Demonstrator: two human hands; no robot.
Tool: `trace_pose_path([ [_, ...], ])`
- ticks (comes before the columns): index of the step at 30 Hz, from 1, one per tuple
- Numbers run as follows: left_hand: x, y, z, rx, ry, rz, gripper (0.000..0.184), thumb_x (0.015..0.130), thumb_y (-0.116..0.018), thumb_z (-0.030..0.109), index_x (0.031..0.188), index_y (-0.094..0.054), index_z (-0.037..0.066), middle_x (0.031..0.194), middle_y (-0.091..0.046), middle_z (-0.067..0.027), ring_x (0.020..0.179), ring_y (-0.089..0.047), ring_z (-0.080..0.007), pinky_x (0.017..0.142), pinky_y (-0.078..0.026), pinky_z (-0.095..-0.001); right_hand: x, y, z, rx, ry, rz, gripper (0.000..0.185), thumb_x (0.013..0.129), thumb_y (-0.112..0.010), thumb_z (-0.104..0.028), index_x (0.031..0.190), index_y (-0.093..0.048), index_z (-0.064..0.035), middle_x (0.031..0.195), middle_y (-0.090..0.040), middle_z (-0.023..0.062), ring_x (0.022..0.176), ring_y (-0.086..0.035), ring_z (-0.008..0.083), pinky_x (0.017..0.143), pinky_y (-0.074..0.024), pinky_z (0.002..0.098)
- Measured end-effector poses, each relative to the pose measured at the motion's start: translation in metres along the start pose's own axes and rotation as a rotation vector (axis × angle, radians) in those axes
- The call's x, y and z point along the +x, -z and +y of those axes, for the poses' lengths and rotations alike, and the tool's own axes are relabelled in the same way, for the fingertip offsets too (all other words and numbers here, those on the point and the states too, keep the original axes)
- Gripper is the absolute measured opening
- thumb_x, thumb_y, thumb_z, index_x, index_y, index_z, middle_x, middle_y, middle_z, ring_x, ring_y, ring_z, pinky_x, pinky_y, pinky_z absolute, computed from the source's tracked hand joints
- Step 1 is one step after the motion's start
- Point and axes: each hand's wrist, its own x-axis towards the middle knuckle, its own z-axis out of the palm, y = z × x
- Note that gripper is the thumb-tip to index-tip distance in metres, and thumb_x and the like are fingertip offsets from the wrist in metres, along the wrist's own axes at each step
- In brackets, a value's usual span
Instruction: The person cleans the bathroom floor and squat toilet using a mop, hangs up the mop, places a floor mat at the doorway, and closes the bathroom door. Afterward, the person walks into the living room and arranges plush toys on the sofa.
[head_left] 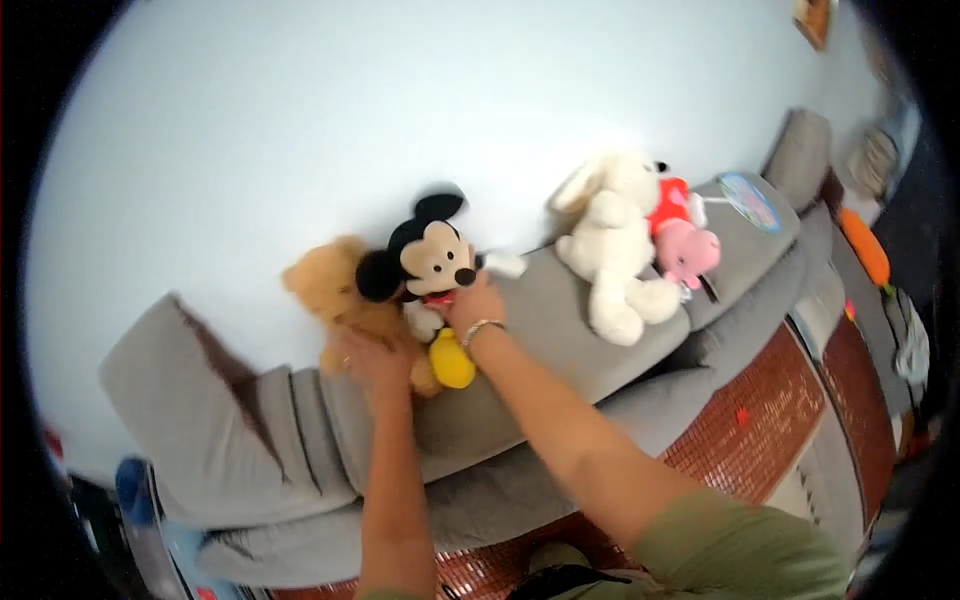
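Observation:
A tan teddy bear (325,280) sits on the grey sofa (545,340) against the wall. My left hand (378,362) is closed on the bear's lower body, its fingertips partly lost in the fur. Close beside the bear is a Mickey Mouse plush (430,255) with black ears, a white glove and a yellow shoe (452,362). My right hand (480,308), with a bracelet at the wrist, grips this plush at its body below the face. The hand hides much of Mickey's torso.
Farther right on the sofa lean a cream rabbit plush (610,235) and a pink pig plush (690,250) in red, head down. A blue oval card (750,202) lies beyond them. A grey cushion (200,420) stands at left. An orange carrot-shaped thing (866,248) is at far right.

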Motion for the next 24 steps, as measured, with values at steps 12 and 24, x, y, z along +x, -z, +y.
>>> trace_pose_path([
  [12,-0.004,0.027,0.019,0.025,0.125,0.113,0.071,0.082,-0.058,0.033,0.128,-0.027,-0.013,0.135,-0.027,-0.0311,0.128,-0.024,-0.0425,0.095,-0.036,-0.0515,0.011,0.139,0.143,0.351,0.078,0.570,0.051,0.068,-0.073,-0.026,0.105,-0.054,0.0032,0.105,-0.055,0.0200,0.098,-0.052,0.0308,0.087,-0.0418,0.0372],
  [24,-0.002,0.010,0.012,-0.101,0.150,0.088,0.082,0.078,-0.062,0.031,0.133,-0.018,-0.012,0.139,-0.021,-0.0296,0.132,-0.014,-0.0442,0.105,-0.021,-0.0510,0.022,0.081,0.121,0.326,0.318,0.361,0.077,0.060,-0.077,-0.024,0.124,-0.039,-0.0010,0.126,-0.046,0.0192,0.114,-0.046,0.0329,0.099,-0.0361,0.0395],
])
